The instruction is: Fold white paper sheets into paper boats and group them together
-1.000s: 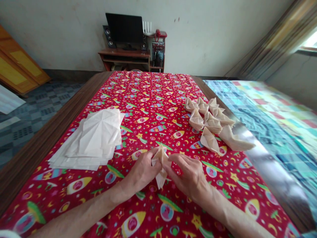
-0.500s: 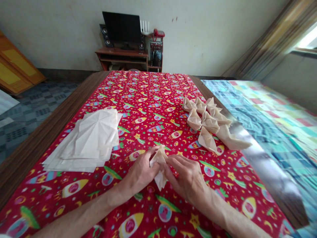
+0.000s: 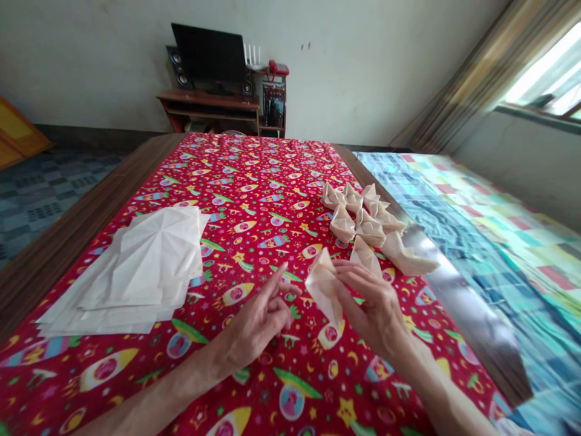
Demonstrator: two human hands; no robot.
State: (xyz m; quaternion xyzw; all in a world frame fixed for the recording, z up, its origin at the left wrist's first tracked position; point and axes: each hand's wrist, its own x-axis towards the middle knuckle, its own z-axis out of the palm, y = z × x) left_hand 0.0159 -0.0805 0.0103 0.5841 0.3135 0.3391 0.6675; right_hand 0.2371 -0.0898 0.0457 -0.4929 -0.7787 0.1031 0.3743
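Note:
Between the thumb and fingers of my right hand [image 3: 370,300] is a folded paper boat [image 3: 324,284], tilted above the red cloth. My left hand [image 3: 263,312] hovers to its left with nothing in it, index finger stretched out and the other fingers loosely curled. Just beyond my right hand another folded paper boat [image 3: 364,254] rests on the cloth, partly hidden by my fingers. Behind it stands a cluster of several more folded paper boats [image 3: 370,227]. On the left lies a loose stack of creased paper sheets [image 3: 149,260].
A red patterned cloth [image 3: 254,212] covers most of the table, whose brown wooden edge [image 3: 109,188] shows at the left. A bed with a checked cover [image 3: 476,242] adjoins on the right. Beyond the table's far end stands a desk with a monitor [image 3: 209,57].
My left hand has let go of the paper boat and its fingers have opened. My right hand has carried the boat rightward, toward the others. The whole view has shifted slightly.

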